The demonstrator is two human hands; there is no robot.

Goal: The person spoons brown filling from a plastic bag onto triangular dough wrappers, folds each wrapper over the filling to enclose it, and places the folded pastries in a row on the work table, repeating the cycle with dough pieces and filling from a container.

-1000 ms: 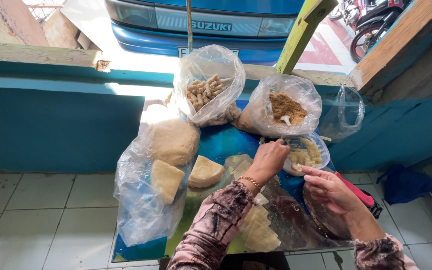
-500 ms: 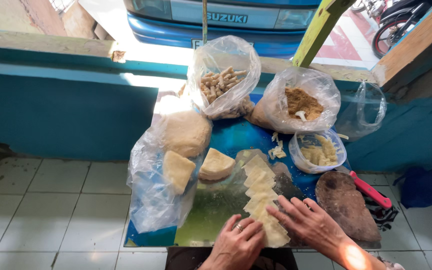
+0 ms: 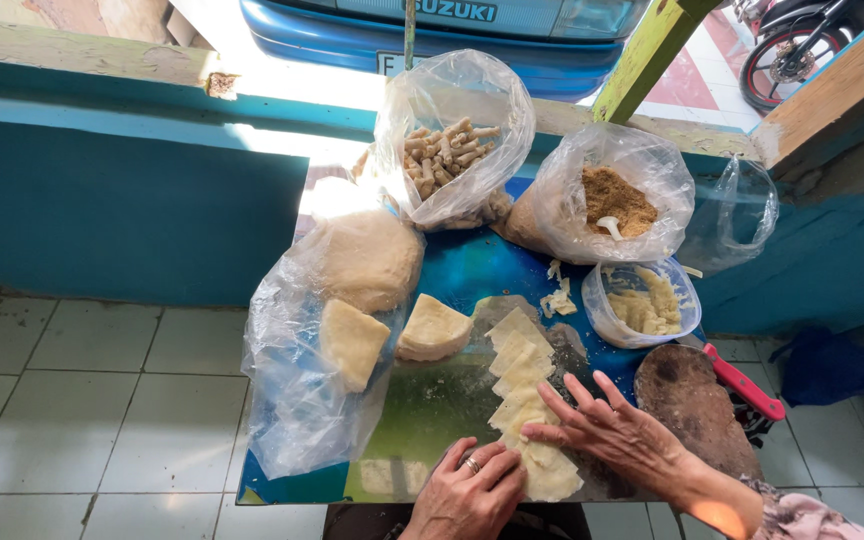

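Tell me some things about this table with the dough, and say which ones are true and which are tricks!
1. Both hands, left hand and right hand, rest on the row of flat dough pieces. True.
2. The bag of brown crumbs has a white spoon in it. True.
3. The knife has a green handle. False: it is red.
4. The left hand wears no ring. False: a ring shows on one finger.
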